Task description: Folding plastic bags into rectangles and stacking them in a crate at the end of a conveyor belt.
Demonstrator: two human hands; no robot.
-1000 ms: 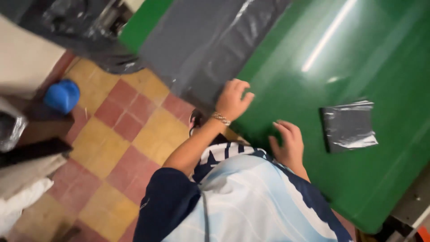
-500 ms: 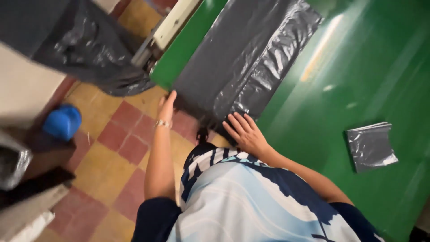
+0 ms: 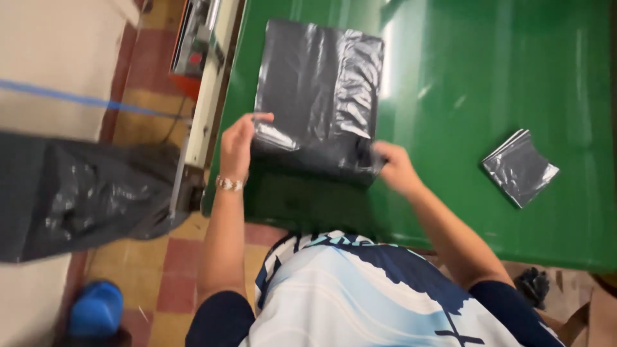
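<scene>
On the green table [image 3: 488, 96], a large black plastic bag [image 3: 315, 96] lies flat, its near edge lifted a little off the surface. To the left, over the tiled floor [image 3: 160, 270], a bulky black bag [image 3: 83, 193] hangs beside a white-and-orange machine [image 3: 202, 58]. A small folded black bag [image 3: 519, 168] sits well apart, at right. Left hand [image 3: 239, 142] pinches the big bag's near left corner; right hand [image 3: 395, 168] grips its near right corner. A bracelet [image 3: 229, 184] circles the left wrist.
</scene>
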